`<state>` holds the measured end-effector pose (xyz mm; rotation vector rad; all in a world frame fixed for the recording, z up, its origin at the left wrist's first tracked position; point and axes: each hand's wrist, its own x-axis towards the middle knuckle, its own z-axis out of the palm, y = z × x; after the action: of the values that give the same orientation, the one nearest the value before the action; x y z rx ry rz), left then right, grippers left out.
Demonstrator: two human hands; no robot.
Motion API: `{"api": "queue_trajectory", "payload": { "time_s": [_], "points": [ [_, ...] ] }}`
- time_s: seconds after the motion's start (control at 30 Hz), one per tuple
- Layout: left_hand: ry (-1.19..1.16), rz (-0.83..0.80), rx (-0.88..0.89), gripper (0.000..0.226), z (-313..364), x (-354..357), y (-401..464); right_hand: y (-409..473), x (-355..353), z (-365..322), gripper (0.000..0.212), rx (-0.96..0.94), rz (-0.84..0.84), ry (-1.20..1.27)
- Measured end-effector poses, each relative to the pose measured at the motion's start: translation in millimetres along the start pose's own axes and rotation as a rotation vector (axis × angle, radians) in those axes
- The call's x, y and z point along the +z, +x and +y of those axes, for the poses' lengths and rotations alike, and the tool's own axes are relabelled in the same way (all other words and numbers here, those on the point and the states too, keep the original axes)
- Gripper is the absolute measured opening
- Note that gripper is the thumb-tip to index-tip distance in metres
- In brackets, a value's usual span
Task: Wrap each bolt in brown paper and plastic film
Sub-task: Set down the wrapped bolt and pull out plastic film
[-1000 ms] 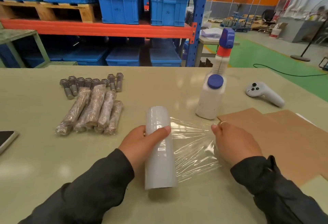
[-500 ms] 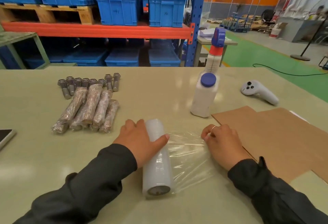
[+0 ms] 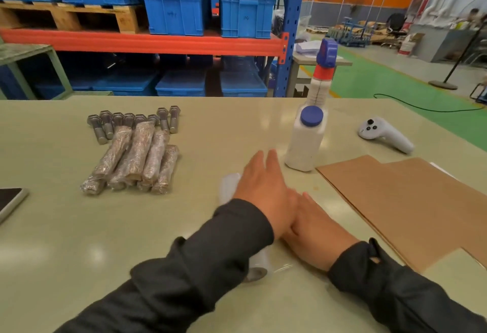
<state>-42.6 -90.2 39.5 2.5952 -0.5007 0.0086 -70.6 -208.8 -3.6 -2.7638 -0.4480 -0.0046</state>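
- Nearest to me, my two dark sleeves come in from the bottom edge over the pale green table (image 3: 66, 240), which is smooth and faintly glossy.
- My right hand (image 3: 316, 229) lies flat, palm down, fingers straight, on a stretch of plastic film (image 3: 283, 268); it grips nothing.
- My left hand (image 3: 263, 187) reaches across over the right one, fingers extended and slightly blurred, holding nothing that I can see.
- The film roll (image 3: 229, 186) lies under my left forearm, one end showing beyond the hand and the other near the sleeve.
- To my right, sheets of brown paper (image 3: 411, 200) lie flat and overlapping.
- At the left edge sits a phone (image 3: 10, 202), screen dark.
- Further left of centre, wrapped bolts (image 3: 134, 160) lie in a bundle, with a row of bare bolts (image 3: 131, 120) just behind them.
- A white bottle (image 3: 305, 145) with a blue cap stands near the paper, a spray bottle (image 3: 322, 74) behind it, and a white controller (image 3: 384, 133) to the right.
- Beyond the table stands orange-and-blue racking with blue crates (image 3: 174, 11) and a wooden pallet; markings on the crates are too faint to read.
- Far right, a green floor (image 3: 382, 82) runs to orange partitions.
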Motion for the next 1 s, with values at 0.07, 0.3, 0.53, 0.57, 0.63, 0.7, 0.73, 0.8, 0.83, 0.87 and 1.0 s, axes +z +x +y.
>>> {"api": "queue_trajectory", "payload": {
  "time_s": [0.07,0.3,0.53,0.57,0.63,0.7,0.73,0.8,0.83,0.87,1.0],
  "points": [
    [0.126,-0.096,0.053,0.073,0,11,-3,-2,7,6,0.055,0.031,-0.066,-0.054],
    [0.399,-0.290,0.145,0.065,-72,-27,-29,-2,10,8,0.085,0.084,-0.164,-0.187],
    [0.027,-0.260,-0.154,0.067,-141,-82,-76,-1,8,5,0.086,0.096,-0.189,-0.202],
    [-0.001,-0.219,-0.214,0.081,-141,-83,-80,0,8,5,0.086,0.099,-0.190,-0.201],
    [-0.011,-0.122,-0.298,0.104,-138,-77,-83,-1,7,3,0.086,0.104,-0.191,-0.202],
    [-0.057,-0.033,-0.328,0.101,-133,-67,-84,-1,6,1,0.087,0.111,-0.201,-0.203],
    [-0.113,0.026,-0.297,0.088,-132,-62,-85,-1,6,1,0.087,0.113,-0.206,-0.202],
    [-0.212,0.133,-0.165,0.053,-136,-60,-89,-1,4,0,0.086,0.119,-0.220,-0.191],
    [-0.214,0.145,-0.086,0.050,-138,-62,-92,0,4,0,0.085,0.121,-0.221,-0.184],
    [-0.192,0.145,-0.027,0.051,-142,-64,-94,0,3,0,0.084,0.120,-0.220,-0.176],
    [-0.255,0.151,-0.090,0.043,-152,-68,-100,1,1,2,0.083,0.106,-0.241,-0.146]
  ]
}}
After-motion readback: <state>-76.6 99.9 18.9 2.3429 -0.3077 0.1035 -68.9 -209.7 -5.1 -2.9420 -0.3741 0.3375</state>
